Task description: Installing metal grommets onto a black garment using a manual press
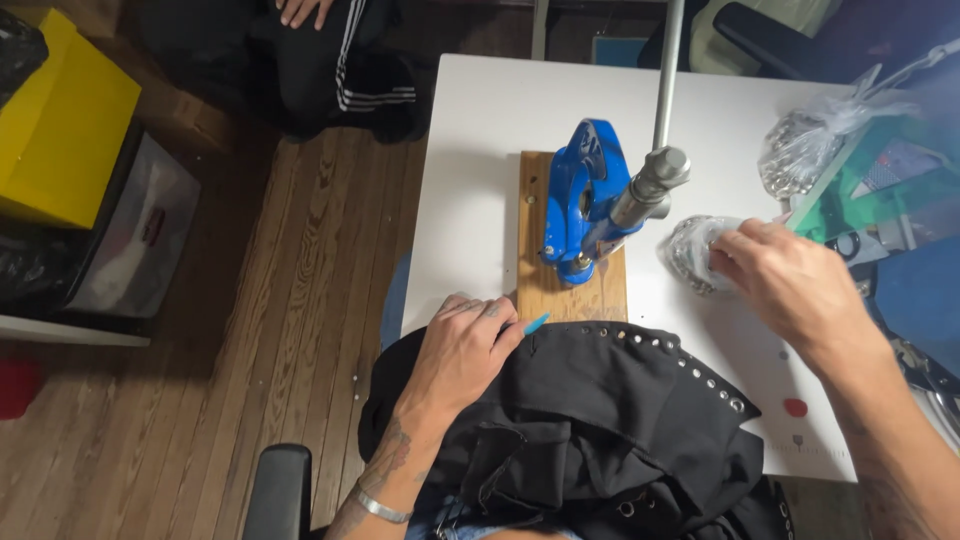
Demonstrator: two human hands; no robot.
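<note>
the person sits at a white table [480,130] with a black cloth [600,420] in the lap and over the table's near edge. a row of small shiny metal rings [690,368] already runs along the top edge of the cloth, from near the middle off to the right, so a good part of the ring work looks done. the stretch of edge on the left, by the press, still looks bare (more rings may go there, as a guess).

the left hand [462,350] lies flat on the cloth, fingers together, with a thin light-blue stick [536,323] poking out between them. the right hand [785,280] reaches into a small clear bag of shiny bits [690,250], fingers curled in; whether they pinch a piece cannot be told.

a blue hand press [585,200] stands on a wooden board [540,280], just behind the cloth, with nothing under its tip.

a bigger clear bag [815,140] with more shiny bits sits at the far right. on the floor at the left are a yellow box [60,120] and a clear bin [140,235] with a small red label. a red dot [795,407] lies on the table near the right arm.
</note>
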